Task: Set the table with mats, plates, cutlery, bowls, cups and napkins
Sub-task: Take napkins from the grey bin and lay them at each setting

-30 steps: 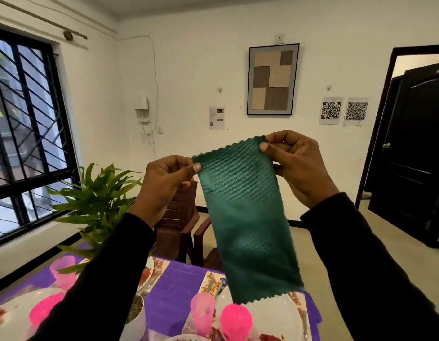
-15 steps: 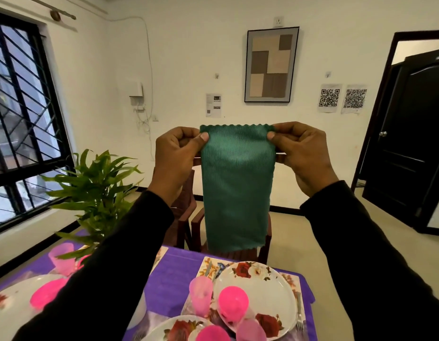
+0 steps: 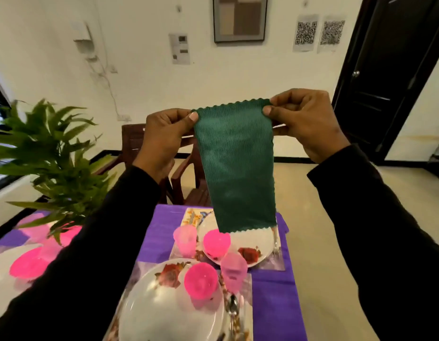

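Green napkin (image 3: 234, 168): centre frame, held up in the air above the counter (image 3: 272, 286), hanging lengthwise. Left hand (image 3: 164, 139) pinches its upper left corner, right hand (image 3: 303, 121) its upper right; each grip is clamped on the cloth. Below, lower centre: floral plates (image 3: 164, 308), pink bowls (image 3: 201, 280), pink cups (image 3: 234, 270). Left: potted plant (image 3: 51, 153).
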`<state>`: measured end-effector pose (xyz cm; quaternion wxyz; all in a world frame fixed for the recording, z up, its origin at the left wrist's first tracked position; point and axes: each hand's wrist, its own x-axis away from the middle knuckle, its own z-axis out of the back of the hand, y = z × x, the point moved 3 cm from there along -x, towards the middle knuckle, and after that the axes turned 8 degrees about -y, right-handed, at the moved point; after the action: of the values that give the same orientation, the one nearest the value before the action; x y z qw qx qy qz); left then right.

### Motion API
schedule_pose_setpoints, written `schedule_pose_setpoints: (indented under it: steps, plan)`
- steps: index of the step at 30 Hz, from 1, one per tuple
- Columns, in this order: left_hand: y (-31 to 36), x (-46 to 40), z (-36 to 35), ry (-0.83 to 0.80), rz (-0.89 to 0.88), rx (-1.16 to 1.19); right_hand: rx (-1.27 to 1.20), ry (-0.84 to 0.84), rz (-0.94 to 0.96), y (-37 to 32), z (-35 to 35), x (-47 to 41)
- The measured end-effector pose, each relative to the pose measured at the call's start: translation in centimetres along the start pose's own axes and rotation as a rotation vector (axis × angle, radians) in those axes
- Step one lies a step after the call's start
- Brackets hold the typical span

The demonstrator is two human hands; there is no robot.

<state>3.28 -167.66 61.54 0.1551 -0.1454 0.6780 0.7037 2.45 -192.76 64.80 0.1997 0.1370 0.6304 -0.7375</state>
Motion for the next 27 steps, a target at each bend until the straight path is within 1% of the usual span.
schedule_pose_setpoints:
  steps: [3, 6, 9, 11, 13, 15, 18, 21, 24, 27]
  plan:
    - [-2.4, 0.1, -1.3, -0.071, 0.042, 0.038, 0.015, 0.039, -0.049, 1.4, 1.1, 1.5]
    - [-4.1, 0.3, -2.4, -0.116, 0.072, 0.047, 0.030, 0.042, -0.079, 2.4, 1.9, 3.0]
    - [-5.3, 1.1, -3.6, -0.126, 0.074, -0.048, 0.048, 0.044, -0.111, 3.4, 2.4, 4.0]
    - [-6.3, 1.9, -4.7, -0.166, 0.071, -0.136, 0.056, 0.044, -0.140, 4.1, 2.9, 4.5]
    - [-7.4, 2.6, -5.7, -0.202, 0.093, -0.158, 0.084, 0.034, -0.178, 5.1, 3.6, 4.9]
    - [-8.6, 3.1, -6.5, -0.216, 0.118, -0.151, 0.147, 0.041, -0.225, 6.5, 4.5, 5.5]
    - [-10.4, 3.7, -8.2, -0.244, 0.135, -0.145, 0.305, 0.063, -0.262, 9.0, 6.0, 6.4]
    - [-12.3, 4.4, -9.9, -0.323, 0.159, -0.256, 0.409, 0.093, -0.288, 11.4, 7.3, 7.7]
    - [-14.4, 5.0, -11.1, -0.353, 0.124, -0.380, 0.410, 0.118, -0.270, 13.5, 8.2, 9.4]
    - [-15.1, 6.8, -11.6, -0.284, -0.003, -0.492, 0.372, 0.132, -0.215, 14.7, 8.4, 12.0]
